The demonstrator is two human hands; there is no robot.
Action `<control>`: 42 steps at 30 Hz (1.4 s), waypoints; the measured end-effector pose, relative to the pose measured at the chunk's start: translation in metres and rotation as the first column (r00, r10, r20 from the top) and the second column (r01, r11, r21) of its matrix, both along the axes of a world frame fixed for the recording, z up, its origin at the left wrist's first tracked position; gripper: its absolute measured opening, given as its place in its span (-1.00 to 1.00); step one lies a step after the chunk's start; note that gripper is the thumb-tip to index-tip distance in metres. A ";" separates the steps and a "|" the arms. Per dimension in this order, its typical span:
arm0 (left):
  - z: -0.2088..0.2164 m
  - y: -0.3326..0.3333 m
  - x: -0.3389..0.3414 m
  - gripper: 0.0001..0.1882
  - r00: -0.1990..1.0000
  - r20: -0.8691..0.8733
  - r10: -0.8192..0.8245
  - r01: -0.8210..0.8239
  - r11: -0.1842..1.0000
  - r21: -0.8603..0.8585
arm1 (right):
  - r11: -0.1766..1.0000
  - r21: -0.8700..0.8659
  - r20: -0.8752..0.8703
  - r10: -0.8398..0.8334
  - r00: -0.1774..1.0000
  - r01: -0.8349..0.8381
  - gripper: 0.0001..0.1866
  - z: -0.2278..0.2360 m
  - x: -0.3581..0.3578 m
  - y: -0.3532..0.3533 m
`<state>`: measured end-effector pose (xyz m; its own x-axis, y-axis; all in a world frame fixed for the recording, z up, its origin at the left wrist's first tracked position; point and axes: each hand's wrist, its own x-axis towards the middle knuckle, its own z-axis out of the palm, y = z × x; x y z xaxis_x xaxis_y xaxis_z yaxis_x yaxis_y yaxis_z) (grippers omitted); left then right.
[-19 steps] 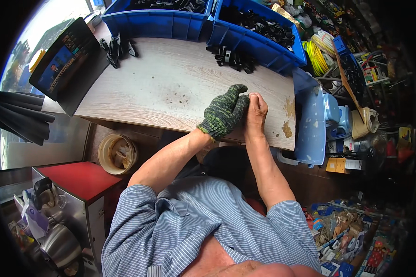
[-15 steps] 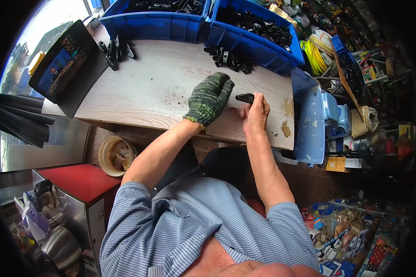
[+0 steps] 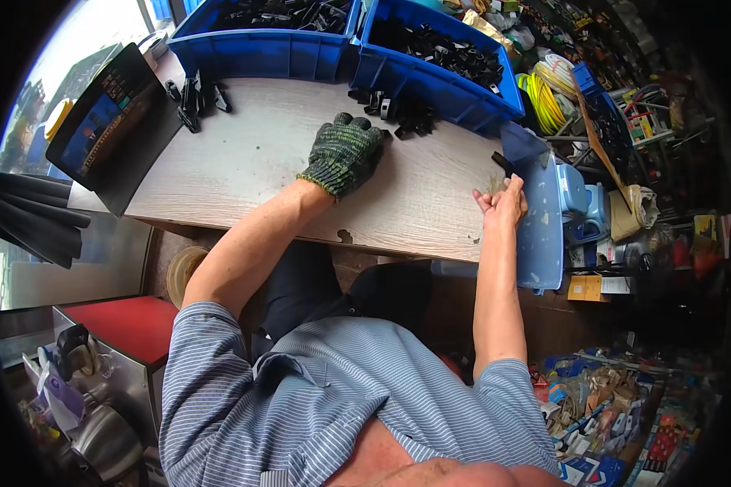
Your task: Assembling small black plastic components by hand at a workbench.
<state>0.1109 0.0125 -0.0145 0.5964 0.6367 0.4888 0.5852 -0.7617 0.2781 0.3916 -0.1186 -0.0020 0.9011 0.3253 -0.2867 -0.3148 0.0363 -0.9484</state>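
Note:
My left hand [image 3: 345,154], in a dark green knitted glove, is over the table just to the near left of a small pile of black plastic clip-like parts [image 3: 410,118]. Its fingers curl downward, and the back of the glove hides what is in them. A small dark bit shows at the fingertips. My bare right hand [image 3: 505,203] is out at the table's right end, beside a light-blue plastic bin [image 3: 544,235]. One black plastic part [image 3: 502,162] sticks out at its pinched fingertips, near the bin's rim.
Two blue crates [image 3: 260,57] [image 3: 439,89] filled with black parts stand along the back. A second small heap of black parts [image 3: 193,101] lies at the far left, next to a propped-up screen [image 3: 105,122]. A round tub [image 3: 185,272] is on the floor below the table's left.
My right hand has moved right with the black part, from the table's middle to the bin's edge. My left hand has moved away from me and slightly left, toward the pile.

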 end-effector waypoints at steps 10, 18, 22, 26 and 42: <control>-0.001 -0.006 0.003 -0.85 0.996 -0.023 -0.085 0.085 0.996 0.022 | 0.826 0.069 0.067 0.556 0.829 -0.559 -0.73 -0.010 -0.085 0.025; -0.002 -0.013 -0.002 -0.83 0.990 -0.013 -0.142 0.142 0.990 -0.001 | 0.635 -0.219 0.124 0.772 0.624 -0.741 -0.72 -0.003 -0.115 0.043; -0.005 -0.013 -0.003 -0.76 0.984 0.051 -0.172 0.173 0.985 -0.017 | 0.569 -0.384 0.178 0.819 0.546 -0.727 -0.70 -0.004 -0.116 0.050; -0.009 -0.015 -0.004 -0.65 0.983 0.060 -0.173 0.173 0.985 0.007 | 0.527 -0.485 0.189 0.842 0.505 -0.698 -0.70 -0.001 -0.120 0.058; -0.006 -0.027 0.000 -0.76 0.854 0.476 0.208 0.091 0.843 -0.530 | 0.482 -0.261 0.321 0.861 0.395 -0.837 -0.67 -0.014 -0.127 0.050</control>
